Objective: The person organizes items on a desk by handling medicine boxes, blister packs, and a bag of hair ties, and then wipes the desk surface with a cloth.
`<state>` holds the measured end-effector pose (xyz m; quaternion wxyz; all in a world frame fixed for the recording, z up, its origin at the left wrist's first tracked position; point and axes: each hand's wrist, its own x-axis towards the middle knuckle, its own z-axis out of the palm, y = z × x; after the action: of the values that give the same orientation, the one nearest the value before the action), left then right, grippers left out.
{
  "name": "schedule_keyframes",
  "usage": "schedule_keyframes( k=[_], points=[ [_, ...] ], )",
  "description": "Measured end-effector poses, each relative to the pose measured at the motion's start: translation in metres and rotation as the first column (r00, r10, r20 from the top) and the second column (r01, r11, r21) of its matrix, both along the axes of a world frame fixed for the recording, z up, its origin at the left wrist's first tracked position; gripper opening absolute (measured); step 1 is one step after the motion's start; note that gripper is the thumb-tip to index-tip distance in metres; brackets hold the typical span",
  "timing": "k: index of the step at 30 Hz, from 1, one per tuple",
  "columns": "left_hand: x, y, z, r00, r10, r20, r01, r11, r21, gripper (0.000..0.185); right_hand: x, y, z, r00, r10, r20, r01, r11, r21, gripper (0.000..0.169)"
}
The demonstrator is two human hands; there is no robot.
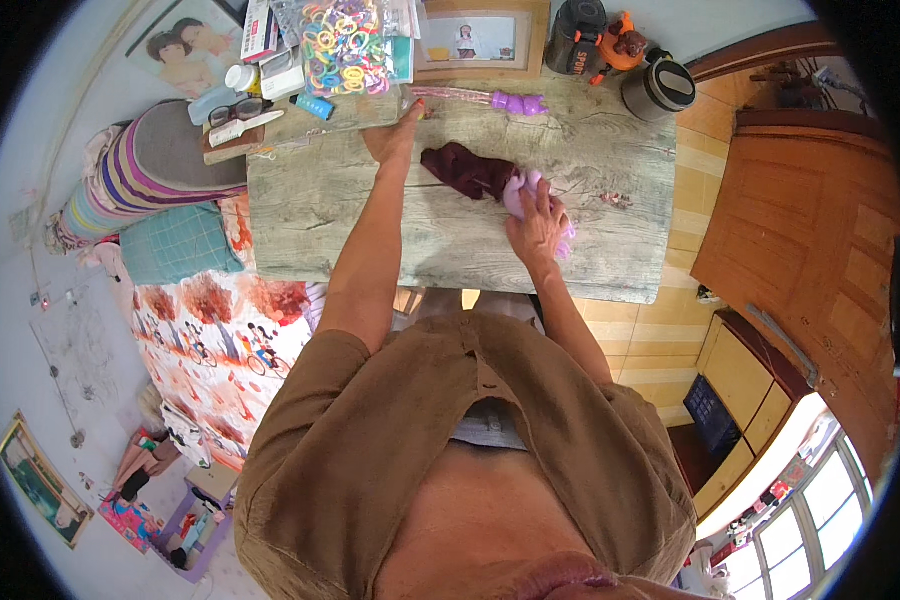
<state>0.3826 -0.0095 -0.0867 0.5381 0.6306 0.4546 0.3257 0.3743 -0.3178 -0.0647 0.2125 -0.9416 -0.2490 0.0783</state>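
Observation:
My right hand [538, 229] lies over a lilac fluffy cloth item [521, 196], its fingers curled onto it. Loose lilac loops poke out beside the palm. Touching that item on the left is a crumpled dark maroon cloth [465, 171], flat on the wood-patterned table [330, 217]. My left hand [392, 139] reaches to the corner of a low clear container at the table's back. A small red and yellow spot shows at its fingertips, too small to name. Just right of those fingertips lies a purple bear-shaped wand [519, 103] with a clear pinkish stem.
A bag of colourful hair ties [347, 49], eyeglasses [236, 112] and a white comb [246, 128] crowd the back left. A framed photo [482, 37], a dark sports bottle [576, 37] and a steel canister [658, 88] line the back. A bed [210, 322] adjoins at left.

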Motion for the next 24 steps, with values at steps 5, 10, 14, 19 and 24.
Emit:
schedule_keyframes(
  k=[5, 10, 14, 19, 24],
  points=[
    [0.008, -0.014, 0.011, 0.996, 0.061, -0.066, -0.058, 0.997, 0.058, 0.068, 0.03, 0.008, 0.012, 0.982, -0.009, 0.187, -0.025, 0.984, 0.176, 0.035],
    [-0.031, -0.042, 0.036, 0.996, -0.088, -0.01, 0.088, 0.995, -0.054, 0.058, 0.11, 0.081, 0.016, 0.953, 0.084, 0.292, -0.167, 0.947, 0.274, 0.038],
    [-0.052, -0.057, 0.043, 0.991, -0.096, 0.097, 0.111, 0.98, -0.166, 0.047, 0.151, 0.124, -0.03, 0.934, 0.198, 0.298, -0.224, 0.973, 0.053, 0.042],
    [-0.084, -0.036, 0.026, 0.998, -0.005, -0.069, -0.021, 0.927, -0.374, 0.049, 0.136, 0.103, -0.04, 0.948, 0.264, 0.179, -0.261, 0.964, -0.04, 0.041],
    [-0.082, -0.048, 0.035, 0.99, -0.113, 0.08, 0.131, 0.955, -0.265, 0.036, 0.13, -0.005, -0.03, 0.964, 0.19, 0.185, -0.188, 0.982, -0.027, 0.041]
  ],
)
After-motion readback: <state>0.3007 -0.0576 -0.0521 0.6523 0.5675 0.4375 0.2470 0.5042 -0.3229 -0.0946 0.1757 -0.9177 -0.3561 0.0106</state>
